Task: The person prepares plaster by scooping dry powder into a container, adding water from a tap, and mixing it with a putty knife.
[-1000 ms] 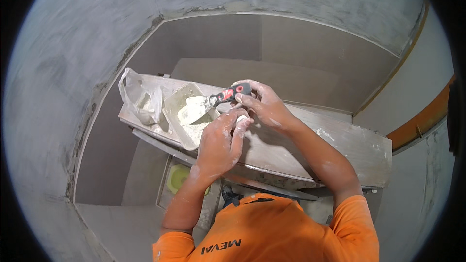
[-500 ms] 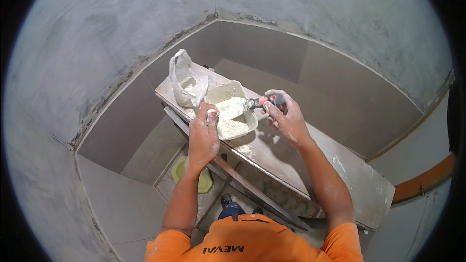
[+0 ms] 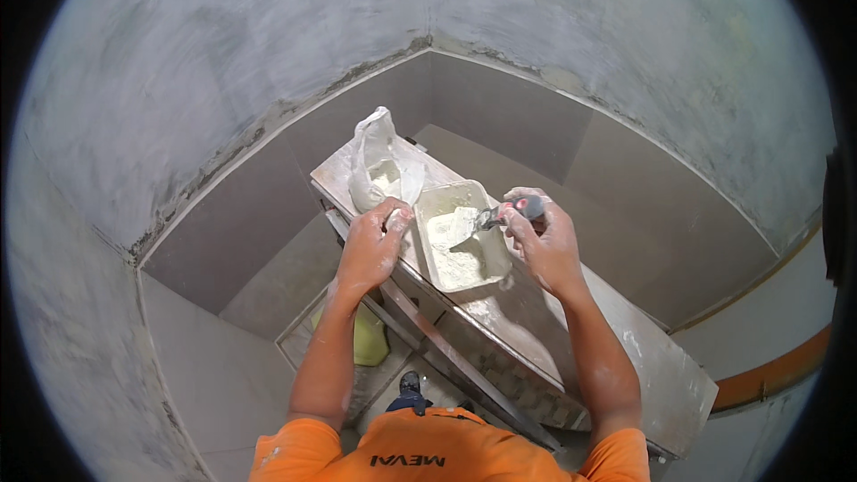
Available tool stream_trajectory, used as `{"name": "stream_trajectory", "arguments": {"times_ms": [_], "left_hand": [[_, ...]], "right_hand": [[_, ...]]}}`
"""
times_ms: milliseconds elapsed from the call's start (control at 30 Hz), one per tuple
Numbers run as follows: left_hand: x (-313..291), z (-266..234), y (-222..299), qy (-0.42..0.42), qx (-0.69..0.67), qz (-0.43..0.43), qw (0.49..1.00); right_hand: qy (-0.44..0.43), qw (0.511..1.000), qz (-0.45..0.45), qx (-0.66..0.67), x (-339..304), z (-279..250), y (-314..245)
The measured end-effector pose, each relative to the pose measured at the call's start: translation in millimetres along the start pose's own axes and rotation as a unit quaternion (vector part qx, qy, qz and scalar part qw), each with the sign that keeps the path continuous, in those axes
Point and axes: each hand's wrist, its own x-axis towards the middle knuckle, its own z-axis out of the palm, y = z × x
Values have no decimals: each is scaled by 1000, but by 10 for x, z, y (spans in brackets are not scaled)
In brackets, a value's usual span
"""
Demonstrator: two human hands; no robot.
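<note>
A pale rectangular tub (image 3: 470, 285) of off-white powder or paste sits on a dusty plank bench (image 3: 616, 339). My right hand (image 3: 546, 241) grips a putty knife (image 3: 464, 227) by its dark and red handle. The broad blade, coated with pale material, dips inside the tub. Beside the tub's left rim is my left hand (image 3: 373, 245), its fingers curled closed and dusted white; what they hold, if anything, is hidden. An open white bag (image 3: 368, 161) with similar powder stands behind that hand, close against the tub.
Grey plastered walls (image 3: 268, 54) meet in a corner above a band of grey tiles (image 3: 509, 98). Below the bench, a yellow-green plastic object (image 3: 370, 339) rests on the tiled floor near my feet. An orange-brown curved edge (image 3: 768, 370) runs along the right.
My left hand has shifted leftward relative to the tub, uncovering its left rim. The putty knife blade has turned and points lower into the tub. The whole view has shifted slightly.
</note>
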Motion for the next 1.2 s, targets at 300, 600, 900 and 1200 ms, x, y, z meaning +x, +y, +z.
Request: {"name": "stream_trajectory", "arguments": {"times_ms": [300, 600, 900, 1200], "left_hand": [[303, -278, -305, 109, 0, 31, 994], [646, -401, -425, 215, 142, 66, 964], [874, -340, -840, 153, 77, 32, 985], [721, -294, -775, 128, 37, 28, 991]], "right_hand": [[29, 991, -75, 103, 295, 118, -501], [-80, 979, -73, 170, 647, 469, -448], [-150, 955, -241, -88, 750, 772, -380], [-125, 970, -158, -140, 900, 869, -504]]}}
